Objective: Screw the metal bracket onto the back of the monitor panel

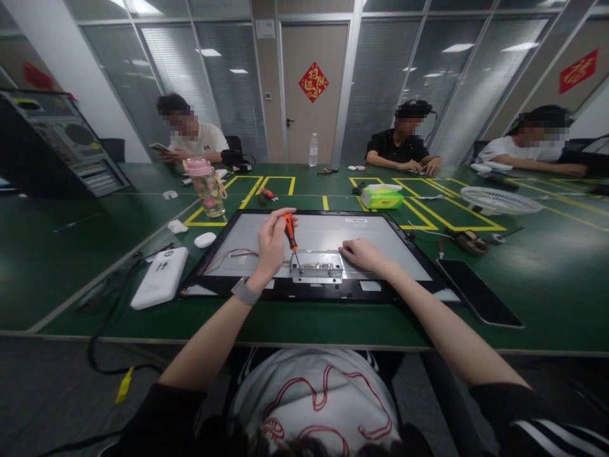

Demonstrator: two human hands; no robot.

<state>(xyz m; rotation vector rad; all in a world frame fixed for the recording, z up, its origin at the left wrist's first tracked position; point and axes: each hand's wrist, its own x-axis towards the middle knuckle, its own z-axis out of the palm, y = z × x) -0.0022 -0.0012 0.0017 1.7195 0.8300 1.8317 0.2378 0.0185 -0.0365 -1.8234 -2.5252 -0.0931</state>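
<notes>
A black-framed display panel (409,244) lies flat, back side up, on the green table in front of me. A small metal bracket (316,265) sits near its front edge. My left hand (271,244) is closed round an orange-handled screwdriver (289,231), held upright with its tip down at the bracket's left end. My right hand (359,252) rests on the panel just right of the bracket, fingers curled down against the surface. A grey watch band is on my left wrist.
A white power bank (160,277) with a black cable lies left of the panel, a white mouse (205,239) behind it. A dark phone (478,292) lies right. Pink-lidded bottle (208,186), green tissue pack (382,197), white fan (495,201) farther back. Three people sit at the far side.
</notes>
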